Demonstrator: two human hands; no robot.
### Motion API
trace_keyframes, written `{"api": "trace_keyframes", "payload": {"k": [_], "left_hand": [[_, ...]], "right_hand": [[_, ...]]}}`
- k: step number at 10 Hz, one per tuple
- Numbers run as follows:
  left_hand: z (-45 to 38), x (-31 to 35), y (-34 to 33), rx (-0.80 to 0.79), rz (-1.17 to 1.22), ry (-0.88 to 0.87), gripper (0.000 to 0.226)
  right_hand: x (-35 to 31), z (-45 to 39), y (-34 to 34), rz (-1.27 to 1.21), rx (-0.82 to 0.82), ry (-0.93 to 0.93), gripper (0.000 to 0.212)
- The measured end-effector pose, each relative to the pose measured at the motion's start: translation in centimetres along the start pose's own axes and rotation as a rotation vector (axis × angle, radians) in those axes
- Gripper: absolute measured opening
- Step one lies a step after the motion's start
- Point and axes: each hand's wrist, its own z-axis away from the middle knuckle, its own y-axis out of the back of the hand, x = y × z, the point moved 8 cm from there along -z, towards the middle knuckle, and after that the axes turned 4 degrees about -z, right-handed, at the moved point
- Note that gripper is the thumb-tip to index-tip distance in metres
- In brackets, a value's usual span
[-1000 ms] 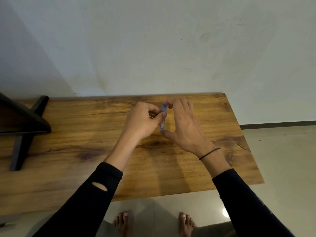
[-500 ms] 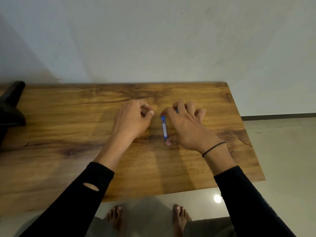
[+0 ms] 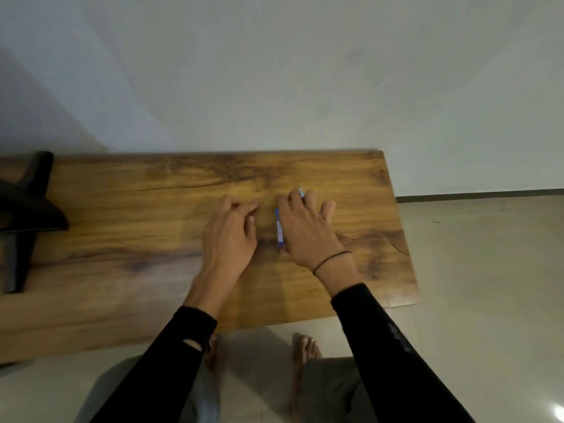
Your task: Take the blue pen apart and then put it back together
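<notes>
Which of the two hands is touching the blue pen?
The right hand, wearing a black wristband, rests against the blue pen; the left hand sits apart.

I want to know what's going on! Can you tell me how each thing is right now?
blue pen: lying on the table, partly under the right hand
right hand: fingers spread, resting over the pen
left hand: fingers curled, beside the pen
wooden table: flat, bearing pen and hands
</notes>
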Motion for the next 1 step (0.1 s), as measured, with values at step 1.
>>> {"api": "trace_keyframes", "payload": {"k": [1], "left_hand": [[1.82,1.27,1.17,-0.146,-0.085,0.065,0.031]], "right_hand": [[0.42,1.34,1.68,-0.054,-0.103,0.014,0.098]]}}
